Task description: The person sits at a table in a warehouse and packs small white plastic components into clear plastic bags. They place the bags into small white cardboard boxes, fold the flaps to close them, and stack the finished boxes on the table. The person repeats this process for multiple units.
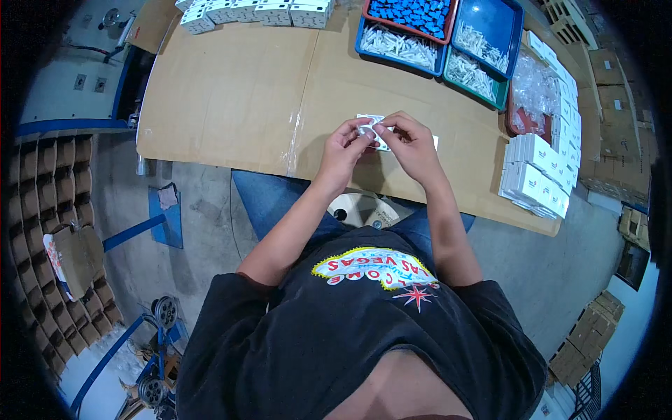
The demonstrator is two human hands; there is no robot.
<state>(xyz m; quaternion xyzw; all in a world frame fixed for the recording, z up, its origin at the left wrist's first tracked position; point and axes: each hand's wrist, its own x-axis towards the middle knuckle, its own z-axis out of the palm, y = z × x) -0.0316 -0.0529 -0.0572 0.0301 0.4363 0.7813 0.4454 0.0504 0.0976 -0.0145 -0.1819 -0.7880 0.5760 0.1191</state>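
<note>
Head view, looking down on a cardboard-covered surface [231, 91]. Left hand [344, 143] and right hand [411, 143] raised together just above the near edge, fingertips pressed on a small white piece [367, 129] — both hands pinching it from opposite sides, fingers curled, not spread. Exact kind of the piece too small to tell. Directly beneath the hands, a flat white packet [381, 143] lying on the cardboard, partly hidden by the fingers.

At the far right, blue trays of white parts [400, 46], a red tray of small blue parts [413, 15] and a green tray [474, 75] set side by side; to their right a clear bag of small parts [533, 91]. Stacked white boxes [537, 175] near the right edge, well apart from the hands; another row of white boxes [255, 11] along the far edge. Left of the surface, a gridded cardboard divider [56, 210] on the floor.

Likely risks, as a judgement: a fingertip-only hold on so small a piece, held over the near edge — a slip probably sends it into the lap or to the floor. Uneven pull between the two hands could bend or tear it. The packet below sits close to the edge and could be brushed off by a wrist.
</note>
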